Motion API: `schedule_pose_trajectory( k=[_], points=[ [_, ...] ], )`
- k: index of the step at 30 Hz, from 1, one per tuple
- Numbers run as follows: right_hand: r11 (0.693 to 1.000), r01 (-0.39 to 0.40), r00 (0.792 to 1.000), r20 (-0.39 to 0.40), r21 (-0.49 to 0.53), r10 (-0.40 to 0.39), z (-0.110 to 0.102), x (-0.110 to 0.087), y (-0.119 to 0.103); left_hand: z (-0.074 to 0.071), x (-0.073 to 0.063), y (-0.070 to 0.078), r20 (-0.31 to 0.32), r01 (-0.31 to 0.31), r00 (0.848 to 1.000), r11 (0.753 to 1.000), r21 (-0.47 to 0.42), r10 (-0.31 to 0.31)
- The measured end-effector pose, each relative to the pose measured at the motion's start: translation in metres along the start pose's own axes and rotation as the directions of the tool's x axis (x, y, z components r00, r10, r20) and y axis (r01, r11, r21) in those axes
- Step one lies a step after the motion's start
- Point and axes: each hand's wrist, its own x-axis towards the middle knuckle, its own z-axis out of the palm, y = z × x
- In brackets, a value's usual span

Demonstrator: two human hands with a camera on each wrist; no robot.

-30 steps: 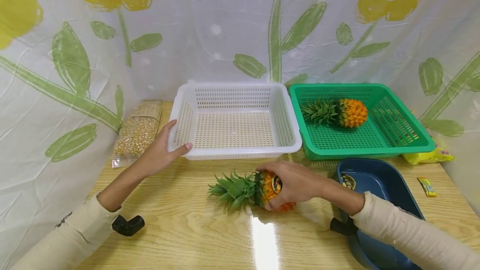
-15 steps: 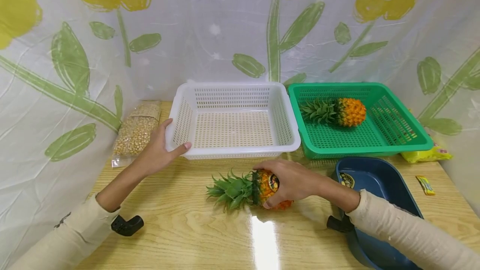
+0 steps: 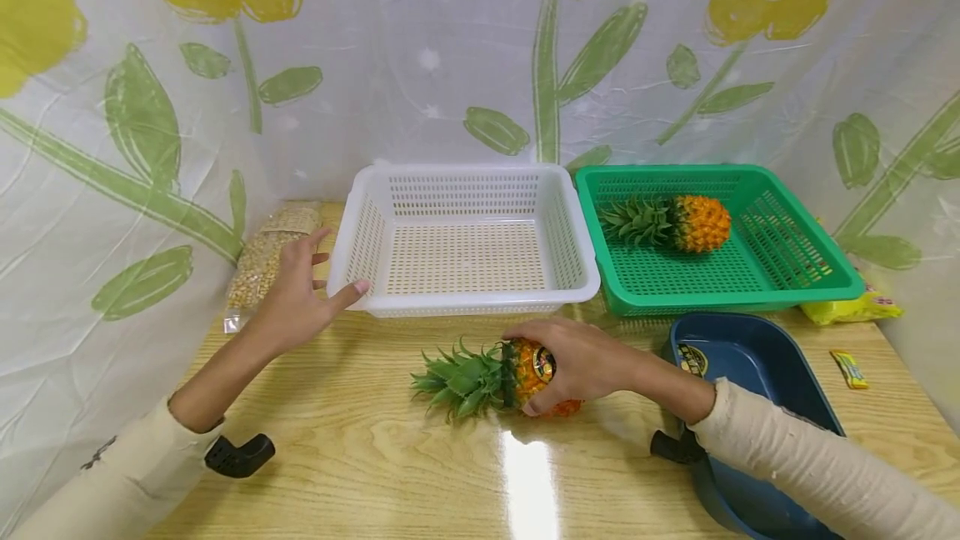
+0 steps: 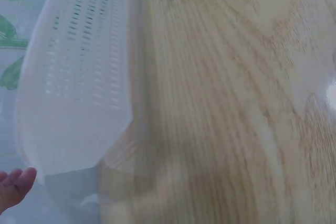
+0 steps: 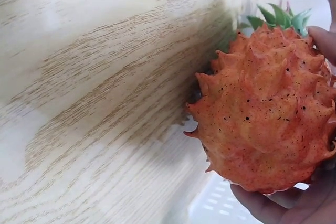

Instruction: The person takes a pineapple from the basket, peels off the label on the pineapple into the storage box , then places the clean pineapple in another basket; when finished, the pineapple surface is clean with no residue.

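Note:
In the head view a pineapple (image 3: 517, 377) lies on its side on the table, leafy crown to the left. My right hand (image 3: 588, 361) grips its orange body from above, hiding part of it; in the right wrist view the fingers and thumb hold the spiky pineapple (image 5: 262, 114) on both sides. At the left end of the white basket (image 3: 465, 301), my left hand (image 3: 298, 298) has its fingers spread outside the wall, and the thumb overlaps the front rim. The left wrist view has the fingertips (image 4: 25, 178) right by the basket's corner.
A green basket (image 3: 750, 301) holding another pineapple (image 3: 701, 225) stands right of the white one. A dark blue basin (image 3: 750, 357) lies under my right forearm. A bag of corn kernels (image 3: 262, 269) sits at the left, a small yellow packet (image 3: 850, 370) at the right.
My left hand has loosened from the white basket's rim and drawn slightly left, its fingers now spread. My right hand stays on the pineapple.

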Motion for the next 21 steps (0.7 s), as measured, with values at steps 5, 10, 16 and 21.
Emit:
schedule_pose_trajectory(
  k=[5,10,16,21],
  points=[
    [1.000,0.000,1.000,-0.005,0.004,0.000,0.001,0.000,0.000,-0.003,-0.007,0.009,-0.034,-0.058,0.998,0.998,-0.024,0.057],
    [1.000,0.004,1.000,-0.008,0.007,-0.004,0.001,0.000,0.001,-0.002,-0.014,0.023,-0.066,-0.138,0.989,0.988,-0.064,0.134],
    [1.000,0.005,1.000,-0.010,0.007,-0.005,0.001,0.000,0.001,0.006,-0.023,0.036,-0.017,-0.202,0.979,0.977,-0.070,0.201],
    [1.000,0.011,1.000,-0.012,0.003,-0.011,0.002,0.000,0.001,0.019,-0.030,0.043,0.051,-0.265,0.962,0.961,-0.079,0.269]
  ],
)
